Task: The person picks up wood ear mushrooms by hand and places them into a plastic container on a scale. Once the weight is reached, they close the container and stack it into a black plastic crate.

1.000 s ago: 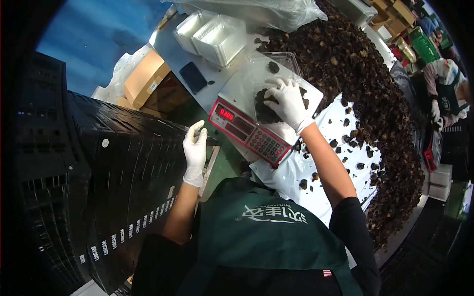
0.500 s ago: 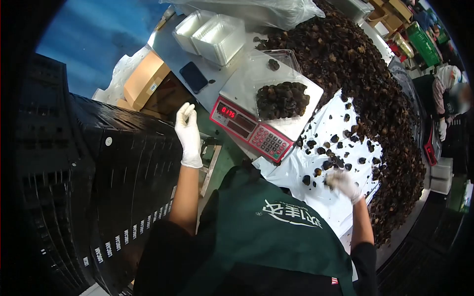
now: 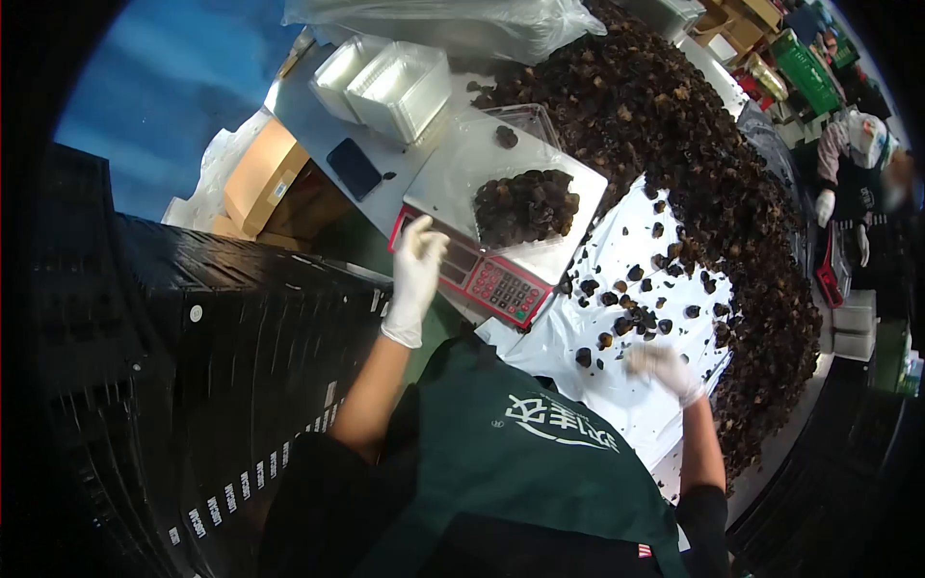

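Observation:
A red and white scale [image 3: 568, 252] carries an open clear plastic container with dark dried pieces [image 3: 525, 207] in it. My left hand [image 3: 419, 279], in a white glove, is over the left end of the scale's display; its fingers are partly curled, with nothing visible in them. Above the white plastic sheet [image 3: 617, 385] is my gloved right hand [image 3: 665, 371], blurred by motion, its fingers hard to make out. Loose dark pieces [image 3: 636, 313] lie scattered on the sheet just beyond it.
A large heap of dark pieces [image 3: 665, 125] covers the right side of the table. Stacked clear trays [image 3: 400, 91], a phone [image 3: 354, 170] and a plastic bag [image 3: 462, 29] lie at the back. Cardboard boxes [image 3: 265, 178] stand left. A co-worker [image 3: 853, 164] is at far right.
My left hand has moved right, from beside the scale to over its display. My right hand remains above the sheet. The view has shifted slightly, and the co-worker's hands have moved.

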`<state>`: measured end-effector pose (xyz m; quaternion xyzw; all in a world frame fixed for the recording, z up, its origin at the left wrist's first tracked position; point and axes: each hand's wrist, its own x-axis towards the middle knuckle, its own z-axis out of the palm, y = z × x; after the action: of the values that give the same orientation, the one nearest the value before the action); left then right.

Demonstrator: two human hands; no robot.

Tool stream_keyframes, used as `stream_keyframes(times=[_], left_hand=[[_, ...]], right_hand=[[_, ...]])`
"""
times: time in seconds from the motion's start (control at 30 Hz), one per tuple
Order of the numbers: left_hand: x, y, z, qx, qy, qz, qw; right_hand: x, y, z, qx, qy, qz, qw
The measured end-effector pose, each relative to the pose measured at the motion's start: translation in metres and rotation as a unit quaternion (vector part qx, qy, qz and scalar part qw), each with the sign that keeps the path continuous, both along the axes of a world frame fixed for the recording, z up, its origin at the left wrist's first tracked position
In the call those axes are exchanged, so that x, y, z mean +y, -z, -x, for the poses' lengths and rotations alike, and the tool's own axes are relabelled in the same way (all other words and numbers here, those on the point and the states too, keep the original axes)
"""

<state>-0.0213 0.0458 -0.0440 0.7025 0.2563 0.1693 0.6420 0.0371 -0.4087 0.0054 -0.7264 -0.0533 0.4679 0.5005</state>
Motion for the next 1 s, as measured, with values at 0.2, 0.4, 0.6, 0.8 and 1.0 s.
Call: stream_keyframes(times=[0.2, 0.4, 0.6, 0.8, 1.0], left_hand=[[-0.047, 0.007, -0.008, 0.056, 0.056, 0.025, 0.997], [-0.042, -0.008, -0.017, 0.054, 0.042, 0.113, 0.991], [-0.026, -0.032, -0.002, 0.066, 0.116, 0.224, 0.966], [-0.018, -0.046, 0.006, 0.074, 0.178, 0.401, 0.896], [-0.029, -0.038, -0.012, 0.093, 0.099, 0.340, 0.930]], right_hand=[[0.162, -0.010, -0.184, -0.308, 0.149, -0.063, 0.937], [0.274, 0.026, -0.255, -0.314, 0.094, -0.027, 0.944], [0.266, -0.024, -0.229, -0.249, 0.112, -0.233, 0.933], [0.207, -0.044, -0.156, -0.287, 0.078, -0.159, 0.941], [0.181, 0.008, -0.125, -0.337, 0.084, 0.064, 0.936]])
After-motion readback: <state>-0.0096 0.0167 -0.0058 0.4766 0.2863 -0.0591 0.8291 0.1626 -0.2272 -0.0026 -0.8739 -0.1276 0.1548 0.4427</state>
